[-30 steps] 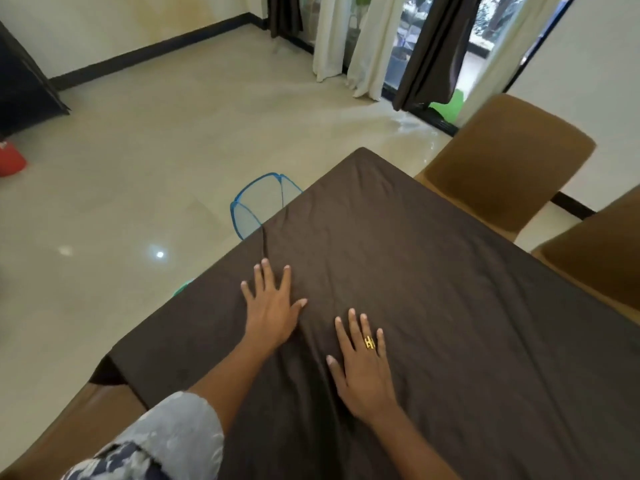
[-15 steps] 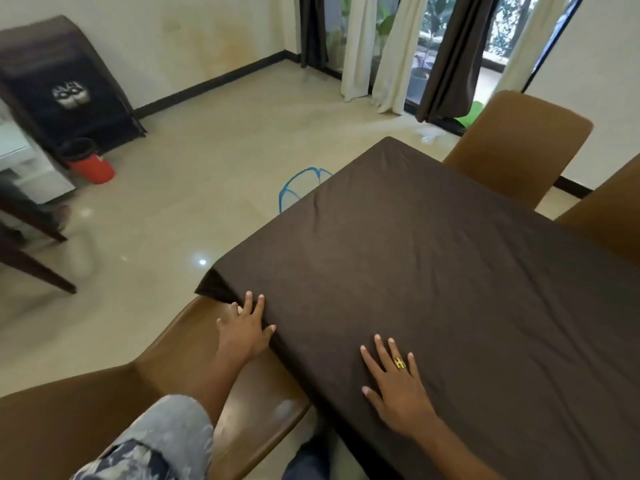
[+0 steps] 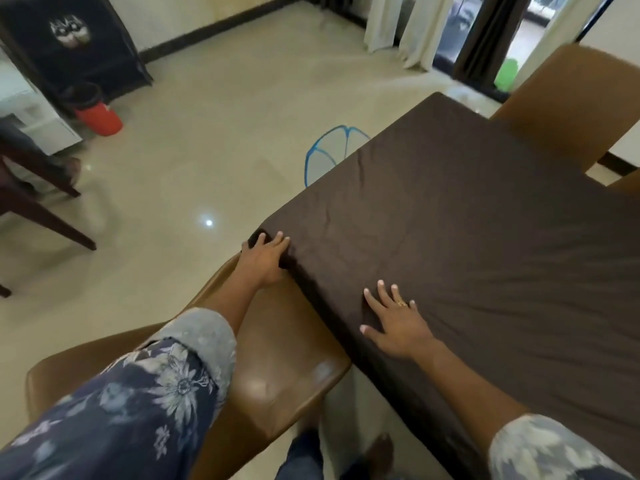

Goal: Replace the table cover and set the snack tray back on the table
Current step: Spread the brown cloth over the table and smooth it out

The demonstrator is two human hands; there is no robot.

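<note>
Two hands on the brown table cover (image 3: 467, 237): left hand (image 3: 265, 259) grips its corner, right hand (image 3: 398, 323) lies flat, fingers spread.

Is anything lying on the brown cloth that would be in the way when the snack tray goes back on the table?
Nothing visible does. The cloth carries only the right hand, with the left hand gripping its corner. The tray is out of view.

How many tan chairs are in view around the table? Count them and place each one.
3: one chair at the table's near edge under the left arm, one at the far side, and a sliver of a third at the right frame edge. Others may be hidden.
</note>
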